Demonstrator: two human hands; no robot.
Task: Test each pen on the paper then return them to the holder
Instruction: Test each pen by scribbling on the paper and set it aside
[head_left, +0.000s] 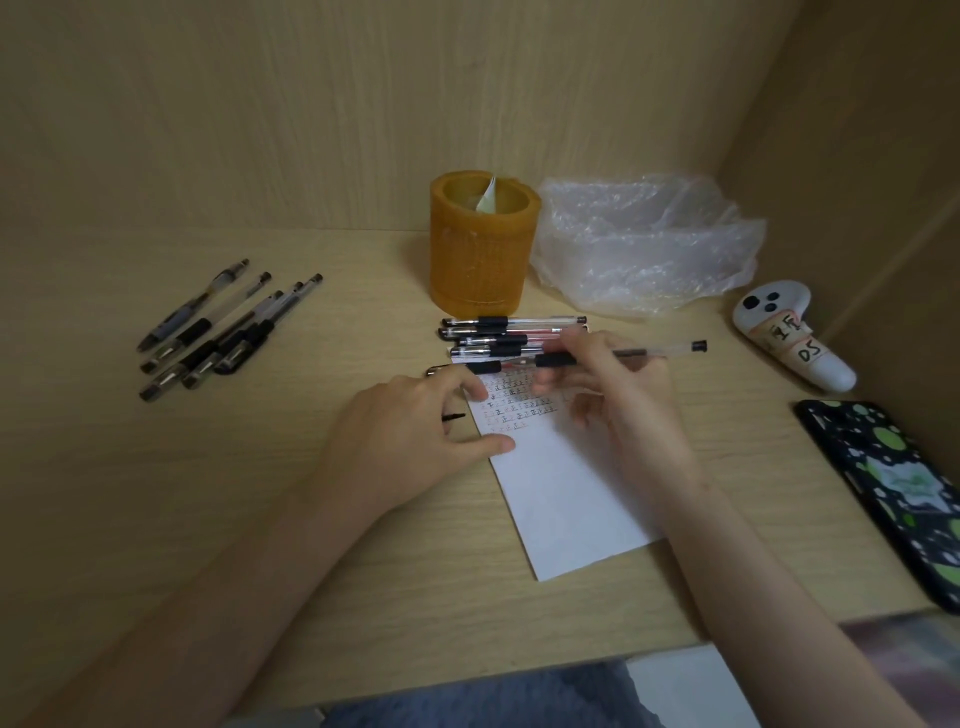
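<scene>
A white sheet of paper (566, 499) lies on the desk, its top part covered with small written marks. My right hand (613, 395) holds a clear pen with a black grip (654, 352) level above the paper's top. My left hand (415, 431) rests on the paper's left edge, with a small black cap (454, 417) showing under its fingers. Several capped pens (511, 332) lie side by side just beyond the paper. The orange cylindrical holder (480, 249) stands behind them with only a paper scrap inside. Several more pens (218, 332) lie at the far left.
A crumpled clear plastic bag (649, 244) sits to the right of the holder. A white controller (789, 338) lies at the right, and a phone in a black and green case (893, 493) near the right edge. Wooden walls close the back and right side.
</scene>
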